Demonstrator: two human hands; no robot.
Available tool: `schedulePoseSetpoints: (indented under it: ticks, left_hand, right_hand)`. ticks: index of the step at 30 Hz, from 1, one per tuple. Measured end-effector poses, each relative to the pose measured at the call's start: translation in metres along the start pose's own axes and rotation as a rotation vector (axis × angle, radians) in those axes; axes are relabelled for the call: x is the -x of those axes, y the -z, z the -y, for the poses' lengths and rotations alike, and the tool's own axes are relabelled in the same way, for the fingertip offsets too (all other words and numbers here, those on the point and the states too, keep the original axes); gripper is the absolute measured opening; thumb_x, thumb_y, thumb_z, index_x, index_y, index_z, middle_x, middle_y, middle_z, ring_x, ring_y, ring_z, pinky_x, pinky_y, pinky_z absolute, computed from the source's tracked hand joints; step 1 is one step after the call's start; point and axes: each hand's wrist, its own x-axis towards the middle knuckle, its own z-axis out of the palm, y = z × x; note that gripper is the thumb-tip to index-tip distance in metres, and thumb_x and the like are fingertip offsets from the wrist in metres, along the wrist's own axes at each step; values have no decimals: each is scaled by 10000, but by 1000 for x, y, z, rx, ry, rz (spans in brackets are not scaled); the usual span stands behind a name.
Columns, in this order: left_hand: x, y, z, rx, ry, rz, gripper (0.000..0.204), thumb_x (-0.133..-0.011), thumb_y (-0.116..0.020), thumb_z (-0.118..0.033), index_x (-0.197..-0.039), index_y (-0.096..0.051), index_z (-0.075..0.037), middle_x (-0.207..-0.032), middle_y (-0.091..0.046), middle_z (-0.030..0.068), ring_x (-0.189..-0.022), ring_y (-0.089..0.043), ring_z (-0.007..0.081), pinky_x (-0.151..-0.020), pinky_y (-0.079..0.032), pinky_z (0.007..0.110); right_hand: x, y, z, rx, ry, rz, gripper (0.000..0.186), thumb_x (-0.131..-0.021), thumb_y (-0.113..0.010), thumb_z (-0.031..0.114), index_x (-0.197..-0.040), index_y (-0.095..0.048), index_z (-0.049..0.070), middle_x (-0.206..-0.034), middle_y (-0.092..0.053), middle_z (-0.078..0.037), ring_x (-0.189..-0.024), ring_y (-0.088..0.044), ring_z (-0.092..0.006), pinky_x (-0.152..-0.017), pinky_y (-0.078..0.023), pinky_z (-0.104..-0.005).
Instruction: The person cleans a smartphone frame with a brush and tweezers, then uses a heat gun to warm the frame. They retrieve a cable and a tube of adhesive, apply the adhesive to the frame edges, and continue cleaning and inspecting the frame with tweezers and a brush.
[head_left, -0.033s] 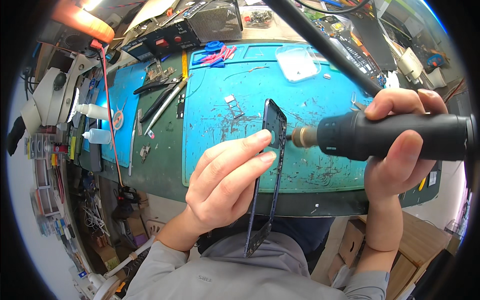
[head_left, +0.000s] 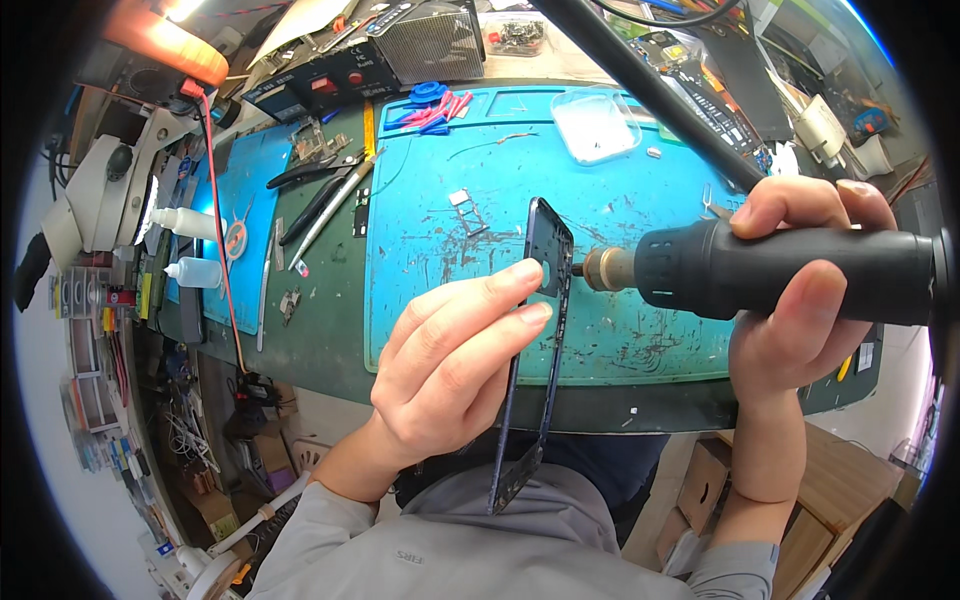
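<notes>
My left hand (head_left: 450, 355) grips a thin dark phone frame (head_left: 548, 232) upright and edge-on, fingertips on its upper part. My right hand (head_left: 790, 300) is wrapped around a thick black hot-air gun (head_left: 740, 270), held level, its brass-coloured nozzle (head_left: 608, 268) pointing left close to the frame’s upper right side; whether the tip touches it I cannot tell. Behind them on the blue silicone mat (head_left: 420, 250) lie a small metal piece (head_left: 468, 212) and a clear plastic box (head_left: 595, 125).
Pliers (head_left: 305, 205), dropper bottles (head_left: 195, 270), pink and blue pry picks (head_left: 440, 110) and a smaller mat (head_left: 255, 150) are around the left and back. A thick black hose (head_left: 680, 120) crosses the upper right. A white microscope (head_left: 110, 190) stands left; electronics crowd the back.
</notes>
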Motion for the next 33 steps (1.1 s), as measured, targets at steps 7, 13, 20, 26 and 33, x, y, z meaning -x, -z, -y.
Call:
schedulePoseSetpoints:
  ticks: [7, 13, 20, 26, 33]
  left_hand:
    - [-1, -1, -1, 0, 2, 2, 340, -782, -732, 143, -1112, -716, 63, -1198, -727, 223, -994, -722, 311, -809, -621, 363]
    - [1, -3, 1, 5, 8, -6, 334, -786, -734, 141, -1111, -718, 60, -1192, -731, 222, -990, -723, 310, -807, -622, 363]
    - [0, -2, -1, 2, 13, -3, 332, -785, -736, 144, -1106, -719, 63, -1192, -731, 223, -983, -724, 310, -805, -622, 358]
    - [1, -1, -1, 8, 6, -2, 323, -787, -726, 151, -1099, -717, 70, -1192, -727, 230, -979, -723, 315, -803, -623, 359]
    - [1, 2, -1, 34, 28, -28, 331, -793, -713, 158, -1107, -717, 54, -1189, -729, 212, -992, -721, 316, -830, -609, 372]
  right_hand:
    - [-4, 2, 2, 9, -47, 44, 662, -1031, -493, 556, -1266, -362, -50, -825, -608, -123, -793, -560, -180, -855, -441, -312]
    - [-1, 3, 4, -66, -89, 68, 657, -1039, -488, 544, -1281, -354, -51, -839, -618, -117, -802, -559, -178, -855, -441, -310]
    - [-2, 5, -2, 61, 3, 9, 634, -1046, -483, 516, -1288, -346, -53, -875, -630, -127, -825, -568, -180, -879, -445, -322]
    - [-1, -2, -6, -18, 37, -59, 592, -1033, -530, 462, -1276, -359, -51, -886, -651, -129, -818, -584, -176, -854, -462, -315]
    - [-2, -1, -4, -256, 3, -10, 544, -1000, -668, 377, -1250, -405, -29, -855, -694, -114, -780, -610, -152, -771, -503, -300]
